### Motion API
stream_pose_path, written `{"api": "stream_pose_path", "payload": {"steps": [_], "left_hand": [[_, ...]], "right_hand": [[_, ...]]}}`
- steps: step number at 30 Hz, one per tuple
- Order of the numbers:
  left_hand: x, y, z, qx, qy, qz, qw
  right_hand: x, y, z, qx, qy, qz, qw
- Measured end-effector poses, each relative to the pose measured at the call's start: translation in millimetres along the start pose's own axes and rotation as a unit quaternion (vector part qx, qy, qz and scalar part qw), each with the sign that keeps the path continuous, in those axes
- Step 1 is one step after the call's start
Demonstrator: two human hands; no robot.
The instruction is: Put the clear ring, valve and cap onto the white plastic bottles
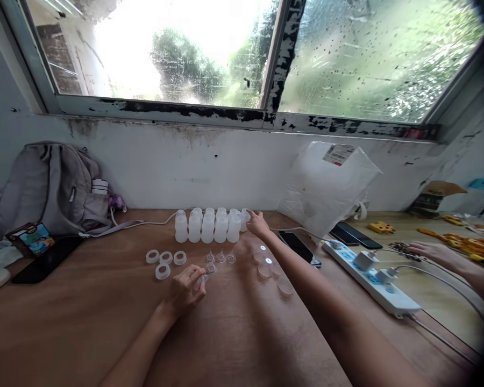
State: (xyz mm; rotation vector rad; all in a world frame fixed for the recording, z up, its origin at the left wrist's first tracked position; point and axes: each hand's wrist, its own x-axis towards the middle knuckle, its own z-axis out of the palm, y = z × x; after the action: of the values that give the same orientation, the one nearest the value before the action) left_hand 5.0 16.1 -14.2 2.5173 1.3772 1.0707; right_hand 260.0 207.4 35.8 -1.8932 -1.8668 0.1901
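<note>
Two rows of frosted baby bottles stand upright near the wall. My right hand reaches to the right end of the back row, its fingers closed at a bottle there. My left hand is low over the table, fingers curled round a small clear plastic piece that is partly hidden. Just beyond it lie several clear bottle teats. White collar rings lie flat to the left, and clear round caps are scattered beside my right forearm.
A grey backpack and a dark phone are at the left. To the right are a phone, a white power strip with cables, and a plastic bag against the wall. Another person's hand rests farther right.
</note>
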Motion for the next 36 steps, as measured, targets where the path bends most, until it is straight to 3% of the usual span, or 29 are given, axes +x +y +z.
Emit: {"api": "stream_pose_path", "payload": {"steps": [7, 14, 18, 21, 23, 27, 31, 33, 36], "left_hand": [[-1.3, 1.7, 0.9, -0.038, 0.002, -0.007, 0.999], [-2.5, 3.3, 5.0, -0.063, -0.008, -0.01, 0.998], [0.3, 14.4, 2.4, -0.129, 0.019, -0.098, 0.987], [5.3, 23.2, 0.9, -0.213, 0.054, -0.199, 0.955], [8.8, 25.9, 0.8, -0.279, 0.072, -0.242, 0.926], [13.3, 24.2, 0.3, -0.392, 0.104, -0.281, 0.87], [13.9, 21.4, -1.9, -0.448, 0.085, -0.301, 0.837], [13.6, 22.0, -1.6, -0.476, 0.068, -0.305, 0.822], [13.0, 26.2, 1.9, -0.532, 0.043, -0.309, 0.787]], "right_hand": [[-14.8, 3.3, 0.8, 0.014, 0.036, -0.011, 0.999], [-32.2, 2.1, -23.3, 0.05, 0.118, -0.007, 0.992], [-42.8, -2.4, -44.4, 0.159, 0.18, -0.002, 0.971], [-60.4, -8.7, -54.6, 0.344, 0.213, -0.007, 0.914], [-78.8, -14.2, -53.4, 0.46, 0.173, -0.027, 0.87], [-125.3, -26.6, -30.3, 0.62, -0.004, -0.001, 0.784], [-162.4, -34.8, -2.2, 0.698, -0.239, 0.086, 0.669], [-172.6, -36.0, 5.5, 0.713, -0.316, 0.117, 0.615], [-180.1, -36.0, 9.9, 0.707, -0.378, 0.12, 0.586]]}}
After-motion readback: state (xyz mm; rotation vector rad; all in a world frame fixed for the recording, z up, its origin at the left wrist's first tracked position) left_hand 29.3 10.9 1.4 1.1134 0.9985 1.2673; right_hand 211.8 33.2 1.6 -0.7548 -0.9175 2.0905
